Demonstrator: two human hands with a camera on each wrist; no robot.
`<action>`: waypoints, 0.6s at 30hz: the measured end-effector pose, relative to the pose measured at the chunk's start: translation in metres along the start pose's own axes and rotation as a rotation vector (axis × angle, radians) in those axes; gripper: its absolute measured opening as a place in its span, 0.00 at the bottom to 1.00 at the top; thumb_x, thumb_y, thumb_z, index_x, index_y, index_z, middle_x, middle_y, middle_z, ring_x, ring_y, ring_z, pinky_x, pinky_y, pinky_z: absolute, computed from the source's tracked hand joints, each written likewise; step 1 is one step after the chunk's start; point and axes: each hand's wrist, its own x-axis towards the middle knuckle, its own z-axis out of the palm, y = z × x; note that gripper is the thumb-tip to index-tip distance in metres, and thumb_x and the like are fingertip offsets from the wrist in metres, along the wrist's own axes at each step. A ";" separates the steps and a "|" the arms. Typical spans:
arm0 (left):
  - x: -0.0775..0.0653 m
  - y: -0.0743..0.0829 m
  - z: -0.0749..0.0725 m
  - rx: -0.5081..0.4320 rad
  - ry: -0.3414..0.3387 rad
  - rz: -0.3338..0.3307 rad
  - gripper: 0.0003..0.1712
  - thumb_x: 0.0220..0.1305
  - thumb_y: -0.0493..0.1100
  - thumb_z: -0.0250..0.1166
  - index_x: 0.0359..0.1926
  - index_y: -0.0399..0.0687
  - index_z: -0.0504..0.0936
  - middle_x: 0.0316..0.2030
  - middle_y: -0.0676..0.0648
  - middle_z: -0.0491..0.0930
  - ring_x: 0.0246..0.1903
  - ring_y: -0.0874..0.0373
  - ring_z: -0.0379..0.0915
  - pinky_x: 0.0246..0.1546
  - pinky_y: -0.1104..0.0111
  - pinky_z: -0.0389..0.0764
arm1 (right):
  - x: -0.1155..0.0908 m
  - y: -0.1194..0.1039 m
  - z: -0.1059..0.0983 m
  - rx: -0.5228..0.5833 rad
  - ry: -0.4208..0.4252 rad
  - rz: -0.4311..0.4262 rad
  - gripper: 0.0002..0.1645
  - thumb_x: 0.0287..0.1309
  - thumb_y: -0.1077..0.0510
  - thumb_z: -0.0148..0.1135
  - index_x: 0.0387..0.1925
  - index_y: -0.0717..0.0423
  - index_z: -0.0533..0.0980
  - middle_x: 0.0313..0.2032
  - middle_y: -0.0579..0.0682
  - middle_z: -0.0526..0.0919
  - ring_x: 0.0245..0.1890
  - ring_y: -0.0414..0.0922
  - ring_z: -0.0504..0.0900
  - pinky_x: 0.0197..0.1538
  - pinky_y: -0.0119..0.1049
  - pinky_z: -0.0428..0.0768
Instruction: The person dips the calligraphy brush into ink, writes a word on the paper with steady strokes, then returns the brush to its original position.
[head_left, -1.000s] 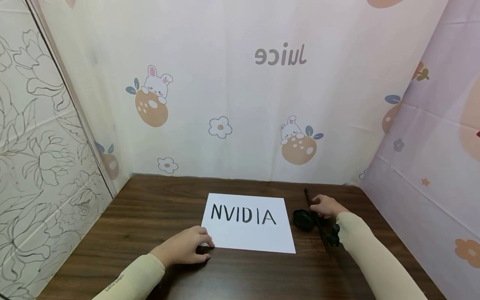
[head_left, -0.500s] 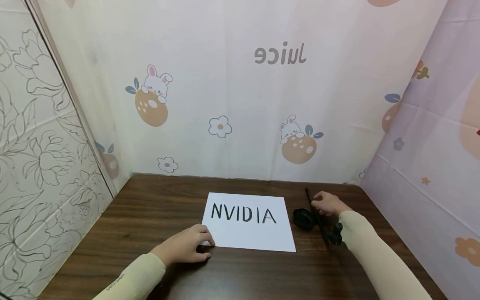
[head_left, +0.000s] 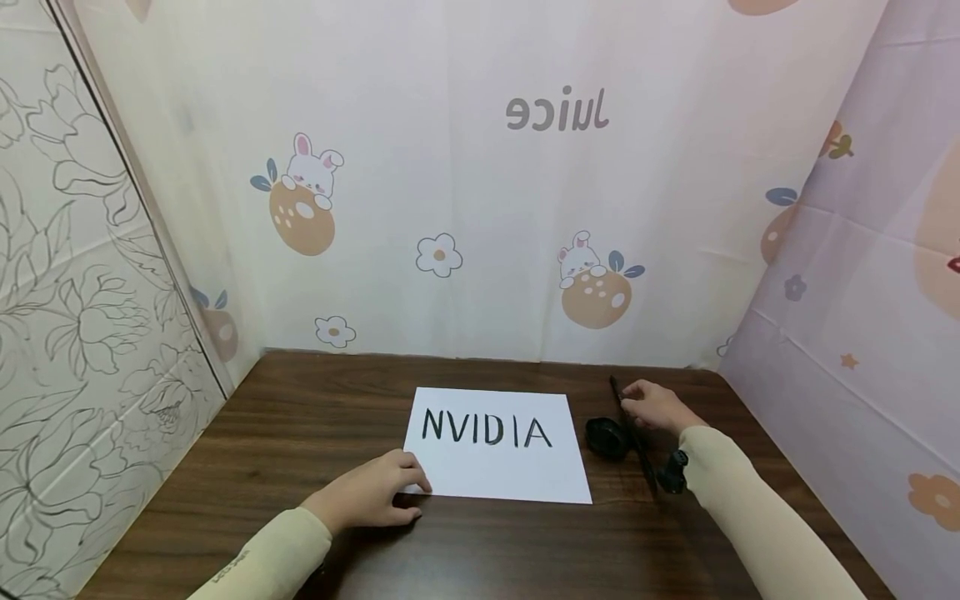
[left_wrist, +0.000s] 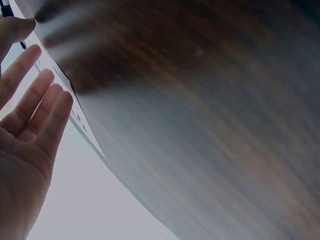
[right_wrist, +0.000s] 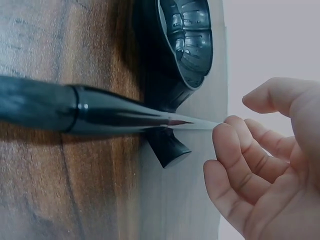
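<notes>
A white sheet of paper (head_left: 491,475) with "NVIDIA" hand-lettered in black lies on the dark wooden table. My left hand (head_left: 367,492) rests at its lower left corner, fingers extended and a fingertip on the edge. In the left wrist view the left hand (left_wrist: 30,125) shows nothing gripped. To the right of the paper, a long dark brush (head_left: 642,454) lies slanted beside a small black dish (head_left: 606,438). My right hand (head_left: 657,407) is beside the brush's upper part. In the right wrist view the thumb stands apart from the loosely bent fingers (right_wrist: 230,150); whether they touch the brush (right_wrist: 115,107) I cannot tell.
The black dish (right_wrist: 197,25) has a lobed, glossy inside, with a short black projection (right_wrist: 167,150) below the brush. Behind the table (head_left: 337,375) hangs a pale printed curtain (head_left: 450,167). Further printed sheets stand at left and right.
My right hand has shifted slightly up and right, and its fingers now sit more to the right side of the brush. The left hand and paper look unmoved.
</notes>
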 end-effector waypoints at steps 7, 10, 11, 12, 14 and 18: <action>0.001 -0.003 -0.001 0.044 0.044 0.036 0.12 0.58 0.47 0.74 0.43 0.54 0.86 0.41 0.55 0.75 0.40 0.65 0.70 0.42 0.72 0.76 | 0.000 -0.003 -0.002 0.014 0.037 -0.039 0.28 0.68 0.55 0.52 0.63 0.69 0.67 0.37 0.56 0.81 0.32 0.47 0.80 0.37 0.42 0.79; 0.002 -0.005 -0.003 0.065 0.060 0.020 0.12 0.58 0.48 0.74 0.42 0.54 0.86 0.42 0.55 0.76 0.41 0.63 0.71 0.42 0.72 0.77 | -0.002 -0.001 0.000 0.028 0.058 -0.056 0.28 0.68 0.55 0.52 0.64 0.68 0.67 0.37 0.56 0.81 0.34 0.46 0.81 0.38 0.43 0.80; 0.002 -0.005 -0.004 0.073 0.066 0.014 0.12 0.58 0.48 0.74 0.42 0.53 0.86 0.42 0.55 0.76 0.41 0.63 0.72 0.43 0.71 0.78 | -0.004 0.000 0.000 0.033 0.066 -0.059 0.28 0.69 0.55 0.52 0.64 0.67 0.68 0.37 0.55 0.81 0.34 0.46 0.81 0.38 0.43 0.80; 0.002 -0.006 -0.006 0.076 0.071 0.003 0.12 0.58 0.48 0.74 0.42 0.53 0.86 0.43 0.54 0.76 0.42 0.62 0.73 0.43 0.70 0.78 | -0.005 0.000 0.001 0.035 0.074 -0.068 0.27 0.69 0.55 0.52 0.64 0.67 0.68 0.38 0.55 0.81 0.35 0.47 0.81 0.39 0.44 0.81; 0.003 -0.008 -0.009 0.085 0.086 -0.018 0.12 0.58 0.47 0.74 0.43 0.52 0.86 0.43 0.54 0.77 0.43 0.60 0.73 0.44 0.69 0.79 | -0.008 0.001 0.003 0.039 0.083 -0.087 0.27 0.70 0.55 0.52 0.64 0.67 0.68 0.38 0.56 0.80 0.35 0.48 0.82 0.39 0.45 0.80; 0.004 -0.012 -0.019 0.106 0.110 -0.060 0.13 0.58 0.47 0.74 0.44 0.50 0.86 0.43 0.53 0.78 0.44 0.59 0.74 0.45 0.67 0.79 | -0.012 -0.001 0.004 0.022 0.120 -0.129 0.25 0.71 0.54 0.53 0.62 0.65 0.69 0.37 0.57 0.80 0.34 0.49 0.81 0.37 0.43 0.78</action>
